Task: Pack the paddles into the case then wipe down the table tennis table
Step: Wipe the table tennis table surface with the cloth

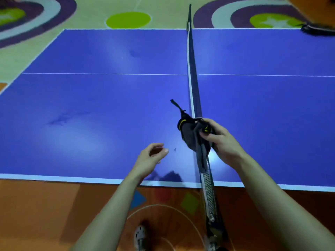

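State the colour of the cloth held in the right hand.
The cloth in the right hand is dark grey with yellow trim, seen best in the head view.

Head view, downward (near table (90, 115))

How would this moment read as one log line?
right hand: holds dark cloth | left hand: empty, above blue table | paddles, case: not visible

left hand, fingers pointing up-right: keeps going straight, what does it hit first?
Probably the dark grey cloth with yellow trim, held in the right hand by the net. The empty left hand hovers over the blue table tennis table; depth is unclear, so it might pass underneath.
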